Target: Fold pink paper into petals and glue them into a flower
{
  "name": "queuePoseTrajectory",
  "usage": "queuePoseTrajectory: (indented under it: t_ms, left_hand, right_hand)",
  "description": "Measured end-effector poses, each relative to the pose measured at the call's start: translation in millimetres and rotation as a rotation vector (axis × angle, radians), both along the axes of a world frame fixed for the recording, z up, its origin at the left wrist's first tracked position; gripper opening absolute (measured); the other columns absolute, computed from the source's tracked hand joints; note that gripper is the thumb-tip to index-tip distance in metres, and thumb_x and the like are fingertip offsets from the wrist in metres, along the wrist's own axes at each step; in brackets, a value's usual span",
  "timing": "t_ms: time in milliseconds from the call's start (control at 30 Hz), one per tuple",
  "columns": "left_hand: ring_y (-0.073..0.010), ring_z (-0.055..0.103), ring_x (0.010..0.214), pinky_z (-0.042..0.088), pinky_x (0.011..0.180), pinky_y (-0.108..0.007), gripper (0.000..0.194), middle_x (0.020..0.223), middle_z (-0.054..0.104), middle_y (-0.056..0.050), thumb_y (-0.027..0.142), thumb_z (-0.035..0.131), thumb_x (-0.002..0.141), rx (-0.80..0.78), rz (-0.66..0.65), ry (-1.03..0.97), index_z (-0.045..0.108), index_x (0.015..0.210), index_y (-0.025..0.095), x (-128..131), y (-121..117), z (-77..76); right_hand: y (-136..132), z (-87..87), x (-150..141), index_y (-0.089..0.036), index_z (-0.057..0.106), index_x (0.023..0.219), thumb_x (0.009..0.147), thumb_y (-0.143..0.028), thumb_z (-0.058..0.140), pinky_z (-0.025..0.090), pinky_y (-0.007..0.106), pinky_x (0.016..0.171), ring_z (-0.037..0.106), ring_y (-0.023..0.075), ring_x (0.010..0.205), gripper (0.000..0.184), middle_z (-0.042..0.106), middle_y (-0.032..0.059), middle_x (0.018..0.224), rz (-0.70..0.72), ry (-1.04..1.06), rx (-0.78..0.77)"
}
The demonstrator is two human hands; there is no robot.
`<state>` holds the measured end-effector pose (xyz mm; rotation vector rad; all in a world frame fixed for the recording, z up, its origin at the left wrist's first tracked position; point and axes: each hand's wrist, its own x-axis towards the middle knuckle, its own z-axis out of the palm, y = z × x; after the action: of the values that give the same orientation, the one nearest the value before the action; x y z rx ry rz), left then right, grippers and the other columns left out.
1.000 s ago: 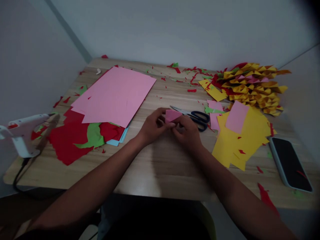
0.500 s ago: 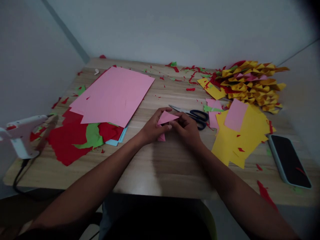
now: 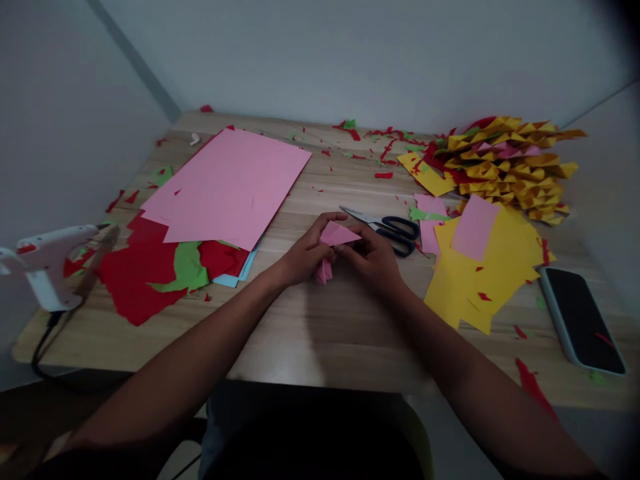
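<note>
A small folded piece of pink paper (image 3: 336,235) is held over the middle of the wooden table (image 3: 310,333). My left hand (image 3: 303,255) pinches its left side, fingers closed on it. From the right, my right hand (image 3: 373,257) grips the same piece, fingers curled around it. Part of the pink paper sticks out below, between the two hands. Black-handled scissors (image 3: 395,229) lie just behind my right hand.
A large pink sheet (image 3: 230,187) lies on red, green and blue sheets at the left. Yellow sheets (image 3: 487,270) with a pink piece lie at the right, a pile of folded yellow and red pieces (image 3: 505,167) behind. A phone (image 3: 580,320) lies at the right edge, a glue gun (image 3: 45,263) at the left.
Both hands kept working the pink paper. Its upper flap has turned into a pointed triangle and a lower part now hangs out beneath the hands.
</note>
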<state>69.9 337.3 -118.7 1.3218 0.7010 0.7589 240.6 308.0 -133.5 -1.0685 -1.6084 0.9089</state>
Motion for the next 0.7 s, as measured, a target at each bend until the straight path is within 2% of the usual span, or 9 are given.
queuePoseTrajectory:
  t_ms: [167,333,433,567,700]
  left_hand:
    - [-0.0139,0.051,0.063,0.038,0.057,-0.025,0.069,0.075,0.055,0.004,0.019,0.054,0.069,0.017,-0.064,-0.006,0.038,0.137,0.019,-3,0,0.9]
    - [-0.0123,0.051,0.068,0.042,0.062,-0.025,0.065,0.090,0.058,0.000,0.021,0.059,0.068,-0.048,-0.055,-0.086,0.047,0.132,0.021,-2,3,-5.2]
    - [-0.0119,0.050,0.069,0.041,0.060,-0.023,0.066,0.091,0.058,0.000,0.020,0.060,0.066,-0.099,-0.061,-0.136,0.050,0.131,0.022,-2,4,-8.0]
    - [-0.0114,0.050,0.069,0.041,0.060,-0.022,0.074,0.093,0.060,-0.001,0.016,0.059,0.065,-0.174,-0.132,-0.170,0.048,0.137,0.024,-4,3,-8.6]
    - [-0.0147,0.055,0.080,0.044,0.068,-0.025,0.071,0.113,0.063,-0.006,0.020,0.061,0.070,-0.060,-0.171,-0.108,0.050,0.140,0.023,-8,3,-9.1]
  right_hand:
    - [-1,1.3,-1,-0.022,0.065,0.101,0.087,-0.030,0.067,0.050,0.029,0.065,0.064,0.0157,0.071,0.016,0.068,0.0005,0.082,0.003,-0.028,0.020]
    - [-3,-1.7,-3,-0.022,0.065,0.101,0.090,-0.031,0.063,0.049,0.029,0.065,0.062,0.0156,0.071,0.015,0.067,0.0007,0.081,0.014,-0.046,0.031]
    - [-3,-3.9,-4,-0.022,0.066,0.102,0.088,-0.032,0.065,0.048,0.027,0.062,0.060,0.0140,0.066,0.017,0.066,-0.0006,0.078,0.018,-0.042,0.015]
    - [-3,-2.4,-5,-0.022,0.067,0.100,0.087,-0.034,0.066,0.045,0.026,0.059,0.058,0.0135,0.063,0.018,0.065,-0.0008,0.075,-0.021,-0.093,0.034]
    - [-4,0.9,-7,-0.022,0.068,0.097,0.087,-0.037,0.065,0.040,0.025,0.055,0.052,0.0128,0.056,0.019,0.059,-0.0032,0.064,-0.051,-0.145,0.079]
